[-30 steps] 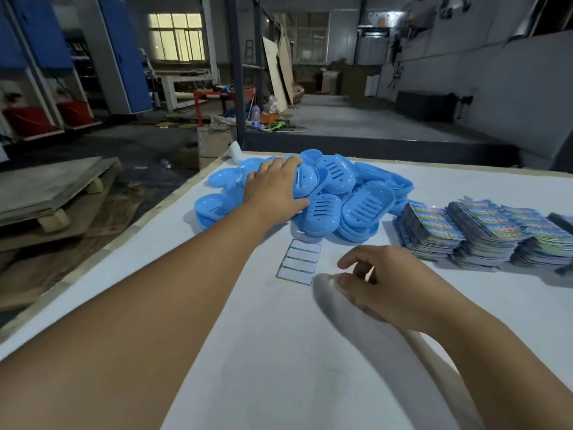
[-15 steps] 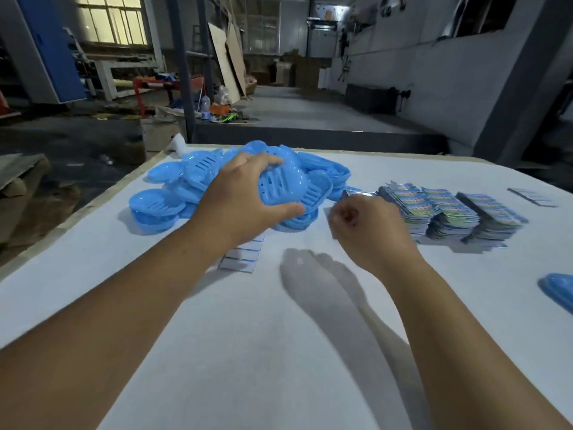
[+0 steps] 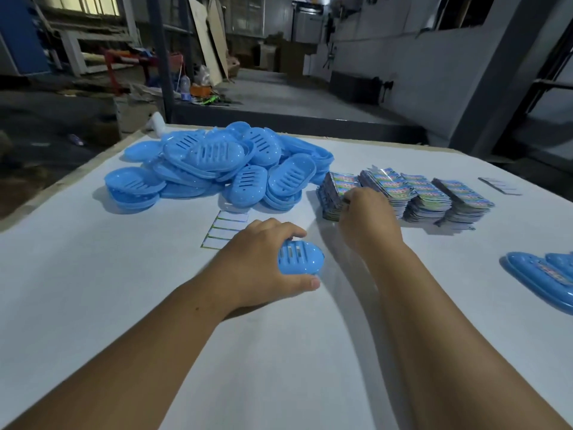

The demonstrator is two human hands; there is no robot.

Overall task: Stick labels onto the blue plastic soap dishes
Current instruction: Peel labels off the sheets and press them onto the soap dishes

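My left hand point(image 3: 263, 262) grips one blue soap dish point(image 3: 302, 257) upside down on the white table point(image 3: 279, 352), fingers over its top and thumb under its near edge. Behind it lies a heap of blue soap dishes point(image 3: 223, 169). My right hand point(image 3: 367, 220) reaches to the leftmost stack of colourful labels point(image 3: 335, 193), fingertips at its edge; whether it holds a label is hidden. More label stacks point(image 3: 434, 197) stand in a row to the right.
A small white sticker sheet point(image 3: 224, 228) lies just left of my left hand. Labelled blue dishes point(image 3: 545, 277) sit at the right edge. A strip of backing paper point(image 3: 499, 186) lies far right. The table's left edge drops to the workshop floor.
My left hand has pulled one dish off the heap and brought it toward me onto the table. My right hand has moved right and forward to the label stacks.
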